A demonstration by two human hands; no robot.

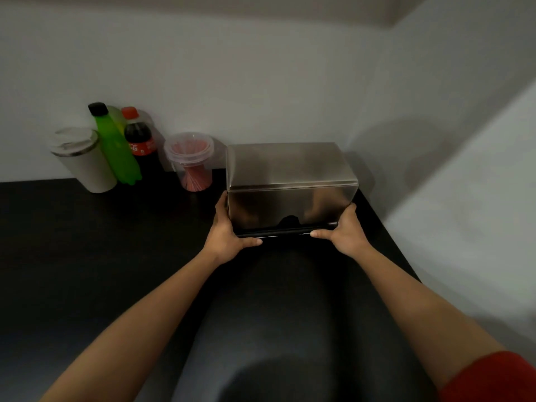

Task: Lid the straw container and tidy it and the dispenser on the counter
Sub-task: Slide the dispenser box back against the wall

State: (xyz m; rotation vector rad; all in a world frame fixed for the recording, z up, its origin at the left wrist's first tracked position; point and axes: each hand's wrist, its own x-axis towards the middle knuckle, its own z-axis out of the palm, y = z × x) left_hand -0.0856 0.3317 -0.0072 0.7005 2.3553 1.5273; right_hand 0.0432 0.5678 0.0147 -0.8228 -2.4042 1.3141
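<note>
The left hand (pixel 224 230) grips the lower left corner of the metal dispenser (pixel 291 187), its palm against the box's left side and its thumb lying along the dark bottom edge at the front. The right hand (pixel 346 232) mirrors it on the lower right corner, with the thumb pointing inward along the same edge and the fingers wrapped round the right side, mostly hidden behind the box. Both hands are closed on the dispenser, and both bare forearms reach forward from the bottom of the view; a red sleeve (pixel 493 375) shows at the lower right.

The dispenser is a shiny steel box standing upright on the black counter (pixel 87 256), toward the back right part, close to the white wall (pixel 261 68) behind it. A dark notch shows at the middle of its lower front face.

Just to the left of the dispenser stands the straw container (pixel 190 162), a clear plastic tub holding red straws, with a clear lid (pixel 188 146) sitting on its top. Whether the lid is pressed fully shut cannot be told. Further left, against the wall, a cola bottle (pixel 142 146) with a red cap, a green bottle (pixel 116 143) with a black cap and a white tumbler (pixel 82 161) with a lid stand close together in a group.
</note>
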